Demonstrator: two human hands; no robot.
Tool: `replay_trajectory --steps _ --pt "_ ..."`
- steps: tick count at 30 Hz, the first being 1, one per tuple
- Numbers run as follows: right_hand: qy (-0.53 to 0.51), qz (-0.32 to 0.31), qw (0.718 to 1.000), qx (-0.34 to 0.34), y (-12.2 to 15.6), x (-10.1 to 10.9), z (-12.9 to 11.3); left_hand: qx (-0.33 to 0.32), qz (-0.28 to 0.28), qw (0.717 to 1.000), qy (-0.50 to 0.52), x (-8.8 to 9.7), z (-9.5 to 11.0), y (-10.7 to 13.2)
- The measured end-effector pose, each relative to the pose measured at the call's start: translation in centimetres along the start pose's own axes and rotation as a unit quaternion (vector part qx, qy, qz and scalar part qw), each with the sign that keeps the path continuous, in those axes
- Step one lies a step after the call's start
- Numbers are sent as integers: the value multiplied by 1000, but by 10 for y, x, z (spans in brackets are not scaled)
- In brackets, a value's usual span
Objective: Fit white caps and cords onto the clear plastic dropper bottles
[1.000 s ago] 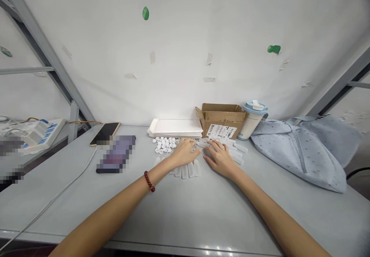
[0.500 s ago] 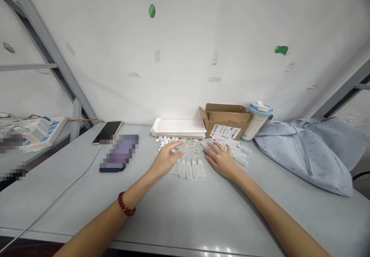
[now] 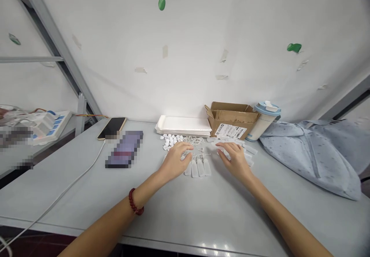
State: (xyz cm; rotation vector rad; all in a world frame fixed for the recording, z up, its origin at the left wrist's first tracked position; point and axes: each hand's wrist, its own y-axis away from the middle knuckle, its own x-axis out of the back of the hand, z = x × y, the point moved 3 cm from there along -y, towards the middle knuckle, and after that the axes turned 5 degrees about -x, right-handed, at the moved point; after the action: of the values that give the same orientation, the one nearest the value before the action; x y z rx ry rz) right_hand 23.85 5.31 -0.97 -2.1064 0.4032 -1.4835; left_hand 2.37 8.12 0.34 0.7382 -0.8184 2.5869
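Note:
My left hand (image 3: 175,160) lies palm down on the grey table (image 3: 185,210) with its fingers spread, partly covering a row of small clear plastic tags (image 3: 199,168). A pile of small white caps (image 3: 170,141) sits just beyond its fingertips. My right hand (image 3: 234,157) hovers with fingers spread over several clear tags (image 3: 248,151) in front of the cardboard box (image 3: 231,120). Thin white strings (image 3: 196,141) lie between the two hands. Neither hand visibly holds anything.
A stack of white sheets (image 3: 185,125) lies against the wall. A blue-lidded cup (image 3: 264,120) stands right of the box, with a pale blue cloth bag (image 3: 315,153) beyond it. Two phones (image 3: 112,127) and a white cable (image 3: 66,189) lie at the left, near a power strip (image 3: 49,120).
My left hand has drawn back from the strings toward me and settled over the row of tags. My right hand lifted slightly and shifted right. The camera view has shifted a little.

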Motion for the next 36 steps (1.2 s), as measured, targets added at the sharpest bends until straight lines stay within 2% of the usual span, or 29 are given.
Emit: replay_trajectory --steps 3,5,8,12,19,23,27,30,36 --pt "-12 26 1000 4 1 5 -4 -86 -46 995 -37 -9 5 2" --pt "-18 31 999 6 1 6 -7 -113 -83 988 -70 -16 9 3" --pt "-29 42 999 8 2 6 -12 -108 -122 978 -130 -26 14 5" --pt "-42 46 998 8 4 5 -17 -106 -127 967 -195 -37 21 4" --pt "-61 47 997 7 4 8 -21 -119 -136 959 -217 -42 20 4" --pt "-127 22 990 -61 4 14 -21 -99 -81 973 -192 -35 18 2" --pt "-240 -40 960 -142 4 16 -21 -83 14 985 -150 -21 14 1" --pt "-303 -63 939 -153 5 16 -25 -96 62 986 -122 -12 11 2" --pt "-399 -127 893 -166 8 12 -37 -147 94 981 -89 -8 15 4"
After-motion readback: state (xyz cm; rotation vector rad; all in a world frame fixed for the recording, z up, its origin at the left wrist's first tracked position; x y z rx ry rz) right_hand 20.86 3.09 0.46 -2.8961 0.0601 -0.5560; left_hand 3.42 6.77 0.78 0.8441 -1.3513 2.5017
